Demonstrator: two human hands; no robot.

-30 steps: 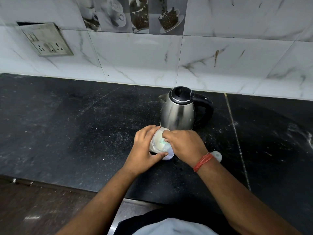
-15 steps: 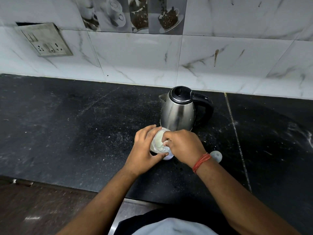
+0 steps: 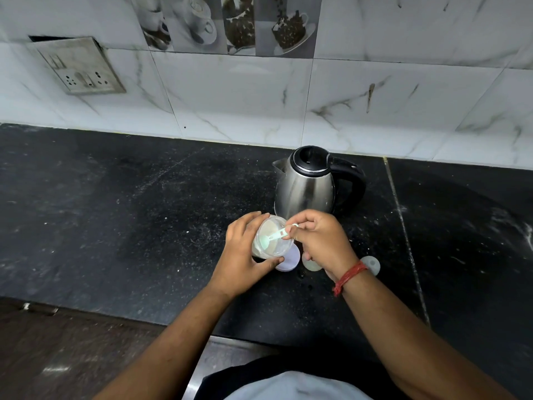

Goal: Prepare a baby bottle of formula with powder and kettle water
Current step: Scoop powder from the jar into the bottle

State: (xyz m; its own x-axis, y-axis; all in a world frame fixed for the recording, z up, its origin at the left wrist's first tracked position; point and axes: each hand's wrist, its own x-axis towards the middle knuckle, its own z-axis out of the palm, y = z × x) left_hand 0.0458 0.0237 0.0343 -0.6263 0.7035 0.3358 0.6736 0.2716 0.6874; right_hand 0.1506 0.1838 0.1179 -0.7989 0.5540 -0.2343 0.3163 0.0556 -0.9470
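Countertop (image 3: 115, 226): scoop (image 3: 275, 235) newly out

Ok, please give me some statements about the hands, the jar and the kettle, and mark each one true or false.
1. The left hand holds the powder jar. True.
2. The right hand grips the kettle's handle. False: it pinches a pale green scoop over the jar.
3. The kettle stands behind the hands, lid shut. True.
4. The jar's lid is screwed on. False: the jar is open.

Mint-green scoop (image 3: 276, 234), black-speckled counter (image 3: 115, 226), steel-and-black kettle (image 3: 305, 189).
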